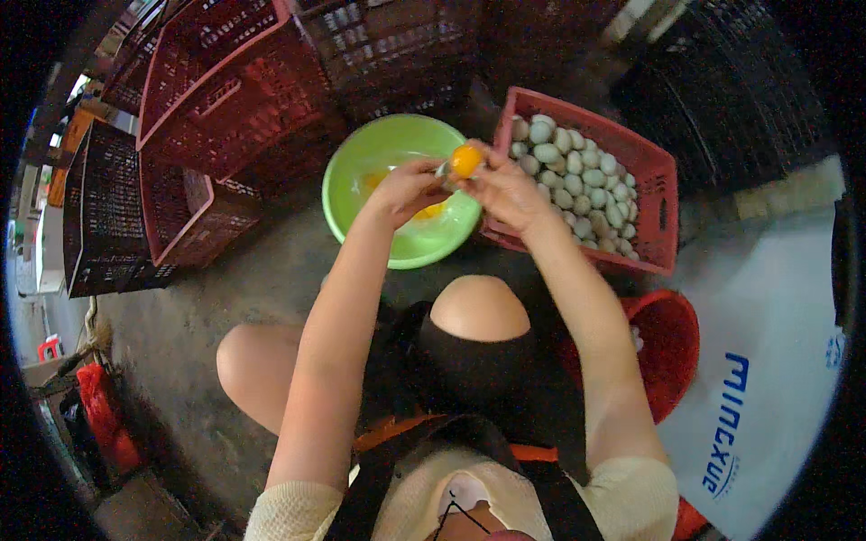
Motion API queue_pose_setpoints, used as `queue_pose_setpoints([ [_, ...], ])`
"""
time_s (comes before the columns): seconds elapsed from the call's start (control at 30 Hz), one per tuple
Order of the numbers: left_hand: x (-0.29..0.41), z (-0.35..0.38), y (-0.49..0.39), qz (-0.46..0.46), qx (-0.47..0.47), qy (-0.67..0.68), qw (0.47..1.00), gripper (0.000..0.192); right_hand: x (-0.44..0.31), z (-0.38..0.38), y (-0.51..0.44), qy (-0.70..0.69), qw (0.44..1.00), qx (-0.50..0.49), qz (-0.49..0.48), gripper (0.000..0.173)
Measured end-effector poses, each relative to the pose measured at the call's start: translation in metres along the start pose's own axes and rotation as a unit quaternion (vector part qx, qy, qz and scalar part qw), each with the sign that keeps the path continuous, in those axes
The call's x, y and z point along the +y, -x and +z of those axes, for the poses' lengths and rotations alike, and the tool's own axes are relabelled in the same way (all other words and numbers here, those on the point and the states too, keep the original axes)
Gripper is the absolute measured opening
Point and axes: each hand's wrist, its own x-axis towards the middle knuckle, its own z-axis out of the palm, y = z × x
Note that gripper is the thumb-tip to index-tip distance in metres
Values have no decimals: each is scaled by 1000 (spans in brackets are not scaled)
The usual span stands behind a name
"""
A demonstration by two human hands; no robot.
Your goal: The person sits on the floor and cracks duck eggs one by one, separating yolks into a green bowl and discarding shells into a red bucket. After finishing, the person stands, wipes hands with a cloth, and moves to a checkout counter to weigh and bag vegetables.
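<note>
Over the right side of a light-green plastic basin (352, 220), my two hands are close together around a broken egg. An orange egg yolk (466, 161) sits between them, at the fingers of my right hand (504, 189). My left hand (407, 188) holds a piece of eggshell (443, 170) at its fingertips, beside the yolk. Several yolks (427, 211) lie in clear egg white in the basin, partly hidden by my left hand. Just right of the basin, a red plastic crate (659, 209) holds many pale green and whitish eggs (594, 178).
Stacked red and dark plastic crates (223, 101) stand at the upper left, and a black crate (737, 101) at the upper right. A red bucket (670, 351) is beside my right arm, next to a white sack (758, 304) bearing blue writing. My bare knees are below the basin.
</note>
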Motion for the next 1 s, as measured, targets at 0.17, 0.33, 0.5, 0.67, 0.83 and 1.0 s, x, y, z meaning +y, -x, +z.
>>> queue_pose_setpoints([
  [0.17, -82, -112, -6, 21, 210, 116, 971, 43, 118, -48, -81, -57, 989, 84, 108, 51],
  [0.33, -134, -143, -2, 0, 325, 247, 913, 45, 181, -96, -119, 75, 943, 275, 172, 46],
  [0.5, -132, -140, 7, -18, 390, 273, 879, 48, 198, -115, -126, 584, 753, 302, 30, 45],
  [0.67, -125, -130, 11, -7, 394, 254, 883, 47, 188, -112, -121, 757, 592, 276, -30, 47],
  [0.83, -109, -107, 17, 1, 396, 198, 897, 43, 158, -97, -120, 796, 530, 292, 3, 48],
  [1.0, -90, -88, -9, 127, 326, 215, 912, 41, 132, -84, -126, 778, 534, 323, -69, 51],
])
